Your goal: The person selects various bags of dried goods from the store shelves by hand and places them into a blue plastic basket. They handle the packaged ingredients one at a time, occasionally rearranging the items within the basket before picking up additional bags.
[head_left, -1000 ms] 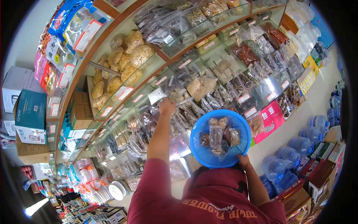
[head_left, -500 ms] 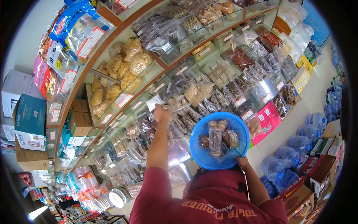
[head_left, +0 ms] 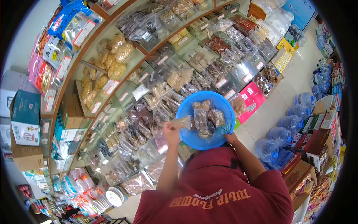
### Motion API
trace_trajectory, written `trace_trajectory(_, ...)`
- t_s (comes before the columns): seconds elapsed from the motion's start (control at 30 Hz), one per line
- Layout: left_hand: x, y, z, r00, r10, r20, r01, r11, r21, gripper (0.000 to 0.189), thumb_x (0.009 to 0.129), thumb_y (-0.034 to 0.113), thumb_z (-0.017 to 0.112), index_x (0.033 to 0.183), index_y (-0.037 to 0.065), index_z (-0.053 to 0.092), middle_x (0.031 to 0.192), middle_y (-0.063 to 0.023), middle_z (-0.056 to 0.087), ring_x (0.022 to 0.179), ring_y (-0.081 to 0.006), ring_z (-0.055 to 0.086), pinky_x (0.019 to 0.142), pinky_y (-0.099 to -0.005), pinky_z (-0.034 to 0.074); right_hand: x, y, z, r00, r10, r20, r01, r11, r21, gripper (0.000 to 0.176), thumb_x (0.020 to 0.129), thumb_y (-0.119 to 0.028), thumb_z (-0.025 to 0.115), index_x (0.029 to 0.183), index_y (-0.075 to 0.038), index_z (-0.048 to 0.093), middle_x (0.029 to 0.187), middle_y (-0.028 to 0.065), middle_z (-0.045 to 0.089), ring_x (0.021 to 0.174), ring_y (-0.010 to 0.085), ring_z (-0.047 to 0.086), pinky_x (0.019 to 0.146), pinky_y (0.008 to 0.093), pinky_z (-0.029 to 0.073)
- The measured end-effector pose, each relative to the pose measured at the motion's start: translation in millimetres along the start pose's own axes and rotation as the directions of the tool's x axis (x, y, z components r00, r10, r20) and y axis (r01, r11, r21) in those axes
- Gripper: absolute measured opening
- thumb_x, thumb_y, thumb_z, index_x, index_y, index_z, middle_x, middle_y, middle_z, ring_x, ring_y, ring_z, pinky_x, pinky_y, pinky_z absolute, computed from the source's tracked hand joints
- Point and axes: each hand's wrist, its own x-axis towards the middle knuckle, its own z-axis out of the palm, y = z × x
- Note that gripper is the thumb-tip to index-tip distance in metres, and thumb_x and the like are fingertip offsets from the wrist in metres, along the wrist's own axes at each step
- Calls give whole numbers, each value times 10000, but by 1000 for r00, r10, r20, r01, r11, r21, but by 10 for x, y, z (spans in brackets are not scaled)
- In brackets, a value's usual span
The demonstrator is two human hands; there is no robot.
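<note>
A blue plastic basket holds several clear bags of dried goods. My right hand grips its rim at the lower right, near my body. Left of the basket, my left hand is closed on a small clear bag of pale dried goods, whose far end reaches the basket's left rim. Under and beyond the bag, more packed bags lie in glass compartments. A white tag stands at the compartment edge above them.
Curved shelves rise ahead, with bags of yellow puffed goods on an upper one. Large water bottles and cardboard boxes line the right side. Stacked white plates are at the lower left.
My left hand has come back from the white tag towards the basket, now with a small bag in it. The view has shifted, and the basket appears further left and higher.
</note>
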Motion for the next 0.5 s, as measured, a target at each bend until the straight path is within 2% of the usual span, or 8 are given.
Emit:
trace_trajectory(0.07, -315, -87, 231, 991, 16, 135, -50, 967, 249, 644, 596, 61, 824, 1105, 50, 429, 908, -59, 583, 710, -104, 528, 578, -246, 438, -63, -34, -1, 1000, -19, -6, 19, 1000, 9, 268, 748, -231, 603, 916, -23, 619, 753, 87, 600, 588, 195, 550, 477, 328, 432)
trace_trajectory(0.1, -471, -118, 291, 992, 15, 124, -45, 968, 246, 644, 596, 61, 824, 1105, 50, 429, 908, -59, 583, 710, -104, 528, 578, -246, 438, -89, -62, 9, 999, -48, -12, 48, 998, 28, 276, 748, -246, 604, 914, -26, 618, 750, 87, 598, 584, 196, 548, 473, 330, 432)
trace_trajectory(0.17, -772, -158, 332, 953, 92, 288, -217, 871, 441, 869, 589, 139, 841, 1289, 39, 336, 1059, -121, 547, 750, -144, 543, 621, -279, 474, -146, -92, 2, 997, -73, 9, 73, 997, 29, 300, 753, -269, 597, 927, -26, 616, 768, 95, 608, 597, 213, 560, 486, 336, 448)
trace_trajectory(0.23, -1024, -287, 214, 940, 63, 335, -216, 870, 443, 933, 585, 165, 846, 1325, 39, 292, 1105, -142, 523, 766, -155, 547, 642, -285, 482, -153, -96, -40, 998, 58, 6, -58, 998, -16, 341, 759, -278, 589, 943, 5, 628, 830, 137, 638, 674, 224, 603, 541, 361, 476)
trace_trajectory(0.3, -1303, -347, 5, 921, 28, 388, -216, 866, 451, 998, 580, 190, 852, 1360, 38, 248, 1151, -164, 500, 782, -166, 552, 663, -292, 490, -91, 22, -56, 999, 51, 15, -51, 999, -12, 347, 758, -287, 591, 938, 6, 626, 840, 142, 636, 687, 226, 604, 542, 364, 476)
trace_trajectory(0.4, -1703, -303, -389, 928, -129, 349, -51, 884, 464, 913, 609, 204, 830, 1331, 8, 307, 1083, -159, 549, 850, -219, 586, 728, -348, 492, -129, 67, -122, 998, 59, 20, -59, 998, 4, 335, 757, -271, 594, 935, 12, 621, 860, 147, 635, 705, 234, 607, 556, 366, 484)
trace_trajectory(0.47, -1969, -338, -660, 931, -284, 227, 120, 829, 547, 798, 690, 237, 772, 1318, 29, 326, 1059, -163, 568, 849, -232, 599, 734, -351, 491, -189, 106, -149, 997, 71, 25, -71, 997, 9, 319, 758, -247, 596, 936, 17, 618, 869, 148, 635, 711, 240, 608, 569, 366, 492)
trace_trajectory(0.5, -2089, -414, -792, 913, -366, 179, 176, 751, 637, 723, 732, 237, 728, 1311, 50, 337, 1040, -161, 578, 844, -248, 603, 731, -361, 490, -191, 137, -156, 997, 56, 50, -62, 992, 114, 291, 762, -207, 587, 964, 2, 603, 890, 139, 635, 730, 256, 617, 580, 374, 504)
